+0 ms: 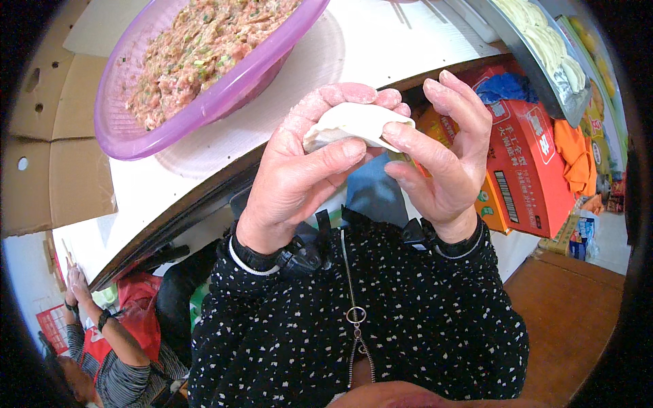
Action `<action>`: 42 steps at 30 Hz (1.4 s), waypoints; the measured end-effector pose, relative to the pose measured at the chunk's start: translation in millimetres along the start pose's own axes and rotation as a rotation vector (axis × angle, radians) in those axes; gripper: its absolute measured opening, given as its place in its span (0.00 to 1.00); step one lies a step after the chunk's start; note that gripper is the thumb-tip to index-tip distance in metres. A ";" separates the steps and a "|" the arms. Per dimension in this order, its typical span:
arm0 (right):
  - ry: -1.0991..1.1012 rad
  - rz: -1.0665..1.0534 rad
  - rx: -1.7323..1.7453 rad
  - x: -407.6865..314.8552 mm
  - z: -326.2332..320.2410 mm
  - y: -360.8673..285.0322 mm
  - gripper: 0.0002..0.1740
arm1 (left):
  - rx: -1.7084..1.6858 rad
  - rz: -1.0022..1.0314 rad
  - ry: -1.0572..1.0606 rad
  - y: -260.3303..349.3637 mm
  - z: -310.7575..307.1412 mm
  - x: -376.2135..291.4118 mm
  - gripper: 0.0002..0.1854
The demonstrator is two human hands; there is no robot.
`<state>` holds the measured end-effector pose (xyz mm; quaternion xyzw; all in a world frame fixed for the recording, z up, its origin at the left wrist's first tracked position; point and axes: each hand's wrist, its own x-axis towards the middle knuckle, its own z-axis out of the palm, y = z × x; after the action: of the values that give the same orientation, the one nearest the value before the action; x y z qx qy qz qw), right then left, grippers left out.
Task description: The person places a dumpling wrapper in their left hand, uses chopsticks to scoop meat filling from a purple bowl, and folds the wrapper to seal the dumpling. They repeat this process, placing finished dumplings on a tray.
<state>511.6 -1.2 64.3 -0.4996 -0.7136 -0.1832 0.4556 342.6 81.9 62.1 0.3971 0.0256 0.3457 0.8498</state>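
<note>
A white folded dumpling (352,122) lies in my left hand (301,158), its thumb on the near side and its fingers curled around the far side. The dumpling's right end stays partly unfolded, with a loose flap of wrapper. My right hand (449,153) is at that end, the index fingertip touching the wrapper edge. Its thumb sits lower, apart from the index finger, and the other fingers are raised. Flour dusts both hands. Beyond my left hand, a purple plastic basin (204,117) holds minced meat filling (204,56) with green bits.
At upper right, a metal tray (515,46) carries rows of dumplings (546,38). Below it stand a red carton (530,168) and an orange cloth (576,158). The white table (178,188) has a dark edge. Another person's hands (77,285) are at lower left, by cardboard (76,173).
</note>
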 end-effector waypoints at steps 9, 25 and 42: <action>-0.080 -0.059 0.073 23.8 -12.4 5.8 0.15 | 0.088 0.005 -0.029 3.4 0.0 -0.5 0.22; -0.081 0.037 0.200 32.1 -5.8 0.4 0.07 | 0.304 -0.001 0.077 2.8 3.7 4.0 0.17; 0.142 0.560 0.581 7.1 16.0 -8.8 0.22 | 0.204 0.138 0.153 -2.5 4.7 6.4 0.19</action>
<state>495.7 10.3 63.6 -0.5112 -0.5388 0.1227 0.6583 350.4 81.6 65.0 0.4548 0.0978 0.4282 0.7748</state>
